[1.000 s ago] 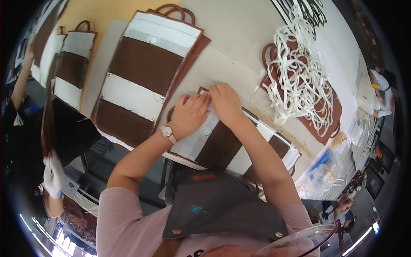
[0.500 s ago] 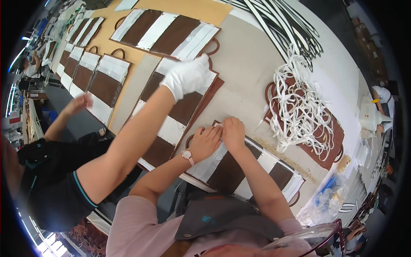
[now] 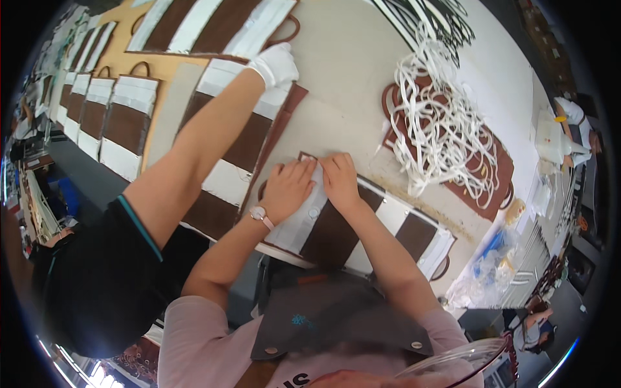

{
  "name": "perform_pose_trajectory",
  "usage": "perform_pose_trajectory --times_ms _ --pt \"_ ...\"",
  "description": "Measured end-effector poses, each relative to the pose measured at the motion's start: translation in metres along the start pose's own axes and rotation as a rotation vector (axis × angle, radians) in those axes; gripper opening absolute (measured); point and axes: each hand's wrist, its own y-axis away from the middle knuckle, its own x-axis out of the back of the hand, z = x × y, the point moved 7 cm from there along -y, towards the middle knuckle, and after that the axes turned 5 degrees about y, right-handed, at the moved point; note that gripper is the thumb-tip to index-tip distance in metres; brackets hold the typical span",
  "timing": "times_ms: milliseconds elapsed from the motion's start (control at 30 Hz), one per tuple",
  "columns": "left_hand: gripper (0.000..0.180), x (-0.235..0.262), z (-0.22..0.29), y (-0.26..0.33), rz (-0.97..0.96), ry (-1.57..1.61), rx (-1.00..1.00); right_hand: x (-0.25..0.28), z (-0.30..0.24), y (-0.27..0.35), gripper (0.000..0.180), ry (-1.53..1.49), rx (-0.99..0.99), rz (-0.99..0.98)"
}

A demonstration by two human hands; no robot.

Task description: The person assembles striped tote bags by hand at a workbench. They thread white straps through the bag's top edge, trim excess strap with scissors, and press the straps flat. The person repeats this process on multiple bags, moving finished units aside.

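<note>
Resting at the far left corner of the brown-and-white striped panel (image 3: 331, 238), your left hand (image 3: 289, 189) and right hand (image 3: 339, 180) sit close together, fingers bent onto its pale end strip; whether either grips the fabric or only presses it cannot be told, since the fingers cover the spot. That panel lies flat and slanted on the tabletop (image 3: 343, 90) right in front of you, with a round snap (image 3: 314, 212) on the pale strip just below your fingers and a brown loop handle (image 3: 441, 268) at its right end. You wear a pink-strapped watch (image 3: 258, 213) on your left wrist. To the left of the striped panel lies a larger two-tone panel (image 3: 249, 139), and a co-worker's gloved hand (image 3: 274, 65) is at its top end. Beyond the striped panel, to its right, a tangle of white ribbons (image 3: 420, 103) covers part of a brown piece (image 3: 501, 171). Clear plastic bags (image 3: 482, 278) lie near the striped panel's right end.
</note>
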Motion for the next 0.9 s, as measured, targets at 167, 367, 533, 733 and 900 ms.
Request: perform_pose_trajectory --times_ms 167,367,533,733,900 --pt "0.046 -0.001 -0.004 0.0 0.011 0.068 0.011 0.003 -0.002 0.004 0.03 0.016 0.035 -0.022" --pt "0.038 -0.001 -0.012 -0.004 -0.014 0.18 0.077 0.005 -0.005 0.003 0.033 0.053 0.043 -0.038" --pt "0.04 0.009 -0.015 -0.013 0.025 0.29 0.12 0.003 -0.004 0.002 0.032 0.071 0.033 -0.052" --pt "0.041 0.007 -0.018 -0.022 -0.026 0.222 -0.001 0.0 -0.006 0.002 0.029 0.128 0.062 -0.083" --pt "0.035 0.005 -0.016 -0.022 -0.101 0.11 -0.082 0.0 -0.011 0.001 0.025 0.215 0.087 -0.089"
